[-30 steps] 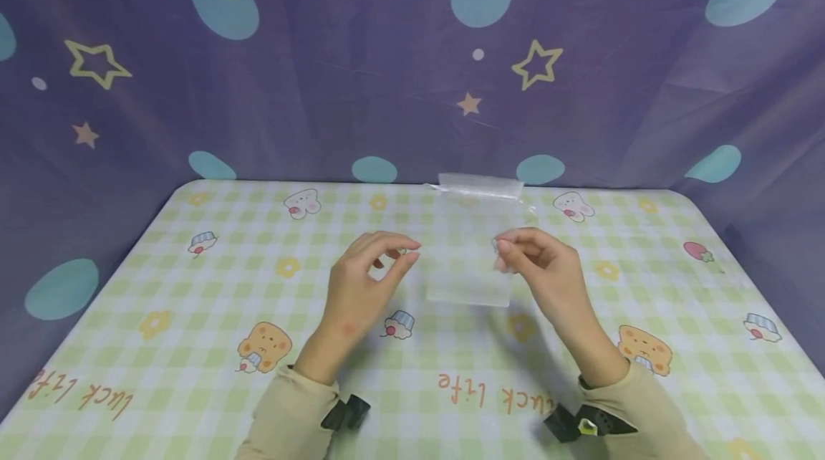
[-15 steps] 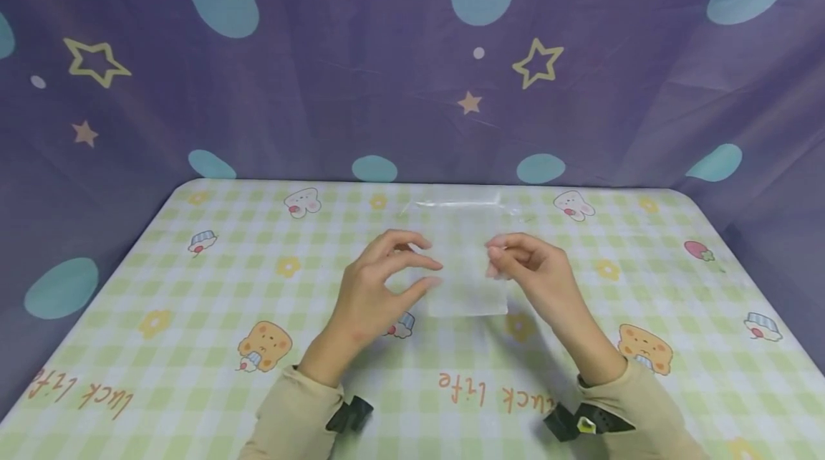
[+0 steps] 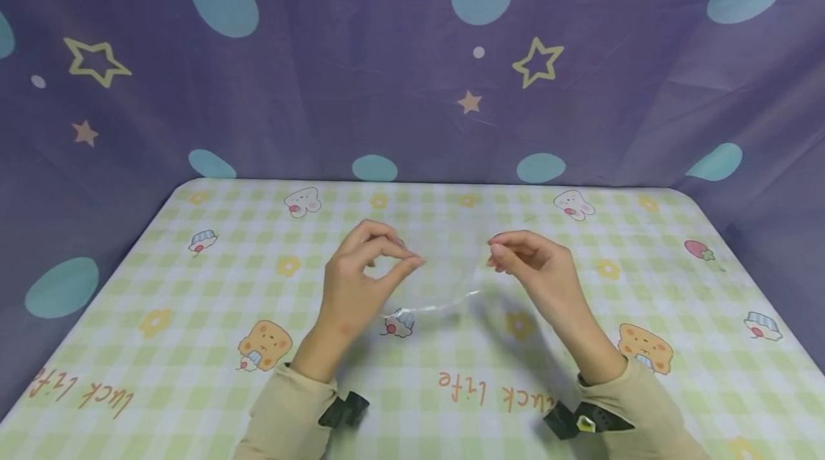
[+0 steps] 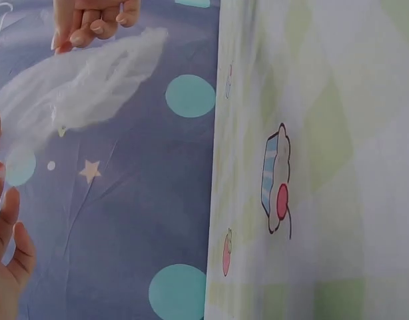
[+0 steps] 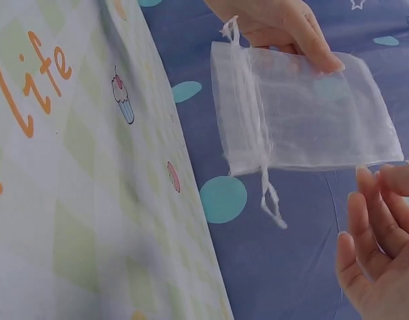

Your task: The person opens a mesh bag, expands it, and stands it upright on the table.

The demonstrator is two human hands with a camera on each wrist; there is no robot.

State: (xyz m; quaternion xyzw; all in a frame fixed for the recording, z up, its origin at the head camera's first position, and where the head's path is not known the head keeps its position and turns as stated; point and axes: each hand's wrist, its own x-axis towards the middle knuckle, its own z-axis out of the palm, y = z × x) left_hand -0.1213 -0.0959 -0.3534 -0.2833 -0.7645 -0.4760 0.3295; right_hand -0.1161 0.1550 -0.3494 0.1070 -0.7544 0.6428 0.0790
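Observation:
A sheer white drawstring pouch [image 3: 451, 266] is stretched between both hands above the table. In the right wrist view the pouch [image 5: 318, 113] looks flat, and its gathered cord band [image 5: 251, 110] with a loop at each end hangs toward the tabletop. My left hand [image 3: 361, 274] pinches one side edge between thumb and forefinger. My right hand [image 3: 541, 259] pinches the opposite edge with its fingertips, near the plain end. From the left wrist view the pouch [image 4: 91, 87] appears as a thin slanted sheet. Nothing shows inside it.
A green-and-white checked tablecloth [image 3: 213, 288] with cartoon prints covers the table. Behind it hangs a purple curtain [image 3: 361, 73] with dots and stars. Black wrist straps [image 3: 344, 410] sit over both beige sleeves [image 3: 283, 417].
The pouch has turned around: its corded end was on the far side and is now nearer my body. My left hand was spread off the pouch and now pinches its edge.

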